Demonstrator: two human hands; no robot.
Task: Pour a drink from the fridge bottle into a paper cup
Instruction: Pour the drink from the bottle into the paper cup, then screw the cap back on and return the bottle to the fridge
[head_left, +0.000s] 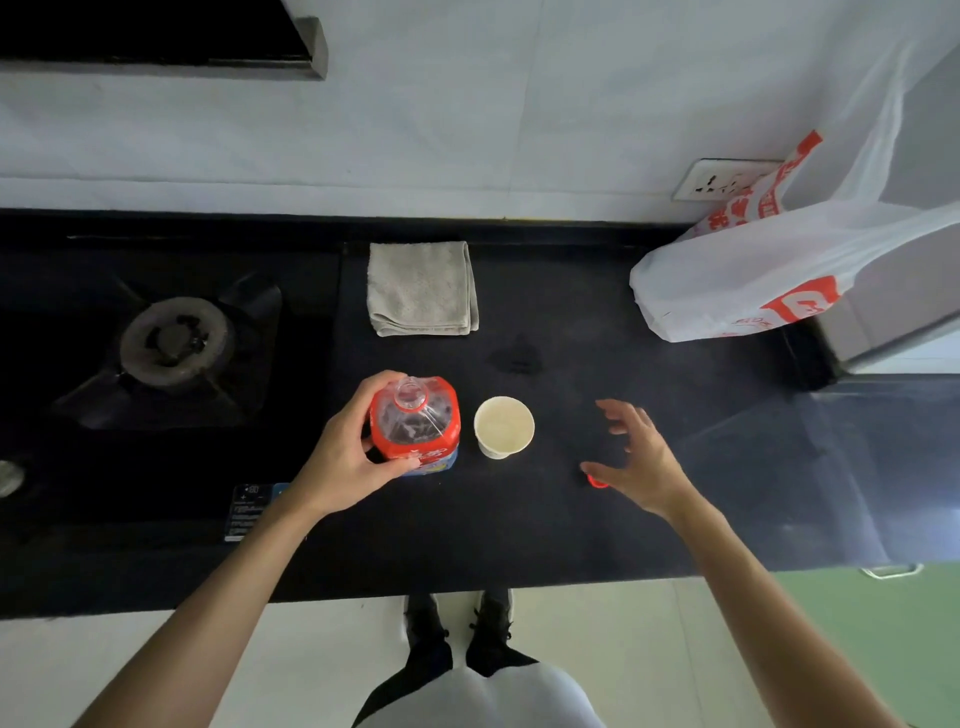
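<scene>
A clear plastic bottle (415, 423) with a red label stands upright on the black counter (519, 525), its neck uncapped. My left hand (348, 457) grips its left side. Just right of the bottle stands a white paper cup (504, 427), upright, with its pale inside showing. My right hand (641, 457) hovers over the counter to the right of the cup, fingers spread and holding nothing. A small red cap (596, 482) lies on the counter under that hand's thumb, partly hidden.
A folded grey cloth (422, 288) lies behind the bottle near the wall. A gas hob burner (174, 340) sits at the left. A white and red plastic bag (769, 270) stands at the back right, in front of a wall socket (719, 179).
</scene>
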